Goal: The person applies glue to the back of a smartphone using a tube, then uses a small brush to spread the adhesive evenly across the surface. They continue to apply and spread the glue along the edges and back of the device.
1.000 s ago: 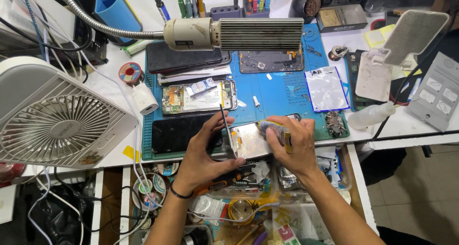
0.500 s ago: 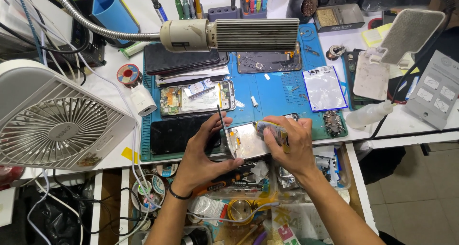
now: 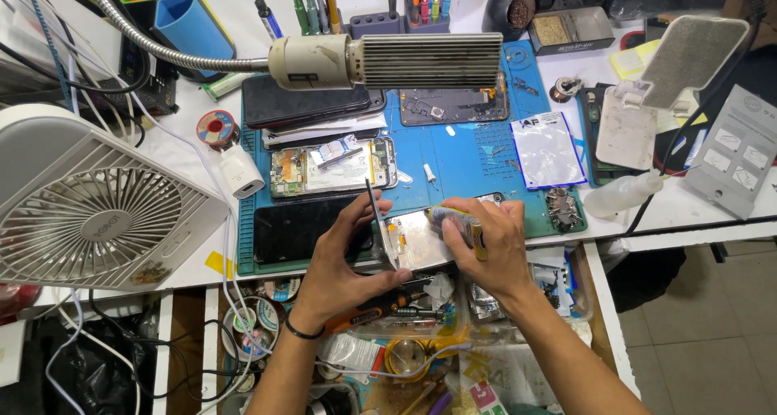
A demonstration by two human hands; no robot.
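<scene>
A thin tool point(image 3: 377, 221) is pinched in the left hand point(image 3: 348, 257), tip up, just beside a silvery panel point(image 3: 417, 241). A small wad point(image 3: 453, 219) is gripped in the right hand point(image 3: 490, 245), pressed on the panel's near corner. Cleaning or prying seems under way; steady pressure is called for.

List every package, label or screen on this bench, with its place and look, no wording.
Clear plastic pouch: flat on the blue mat, right side, white label strip on top.
Dark phone screen: mat's left front, black rectangle, beside the left hand.
Grey leaflet: far right, pale diagram panels.
</scene>
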